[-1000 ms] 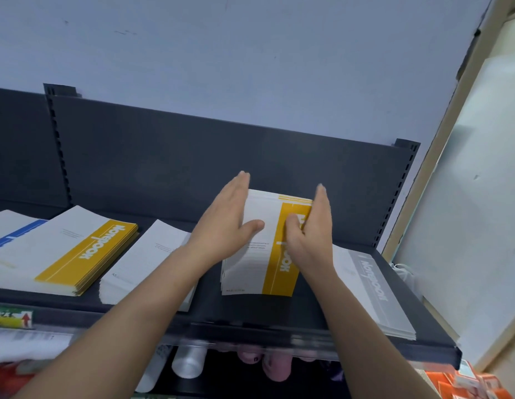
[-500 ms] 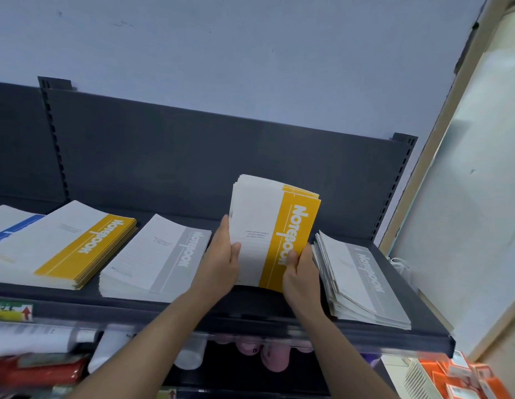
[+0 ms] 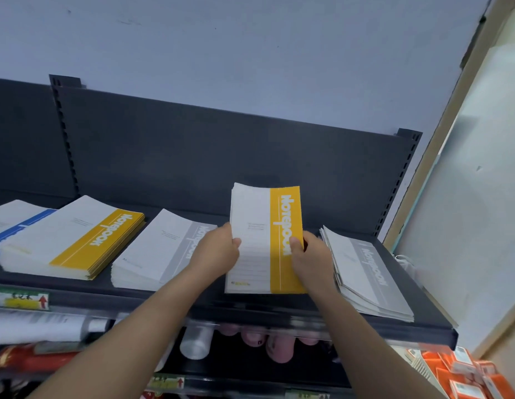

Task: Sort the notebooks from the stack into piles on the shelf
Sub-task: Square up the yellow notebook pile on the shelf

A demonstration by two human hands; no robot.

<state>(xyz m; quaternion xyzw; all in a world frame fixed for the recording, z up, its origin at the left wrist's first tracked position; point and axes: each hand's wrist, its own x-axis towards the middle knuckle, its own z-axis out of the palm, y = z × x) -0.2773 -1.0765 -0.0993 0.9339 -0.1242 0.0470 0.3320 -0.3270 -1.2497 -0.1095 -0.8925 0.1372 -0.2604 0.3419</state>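
On the shelf (image 3: 250,309) the blue pile (image 3: 8,226), yellow pile (image 3: 77,237) and grey pile (image 3: 164,249) lie as they did; the change is in the middle. The left hand (image 3: 219,251) and right hand (image 3: 311,257), flat on top of the stack (image 3: 259,220) a second ago, now grip its sides, thumbs on the yellow-banded cover. They have tipped it up, squarer than half a second ago, between the grey pile and the right pile (image 3: 363,272). It looks ready for sorting: the top notebook likely belongs on the yellow pile.

The blue pile is cut off at the left edge. The fingers behind the stack are hidden, as are the covers under the top one — and whether its lower edge rests on the shelf cannot be told. Below the shelf the goods (image 3: 250,338) are blurred.
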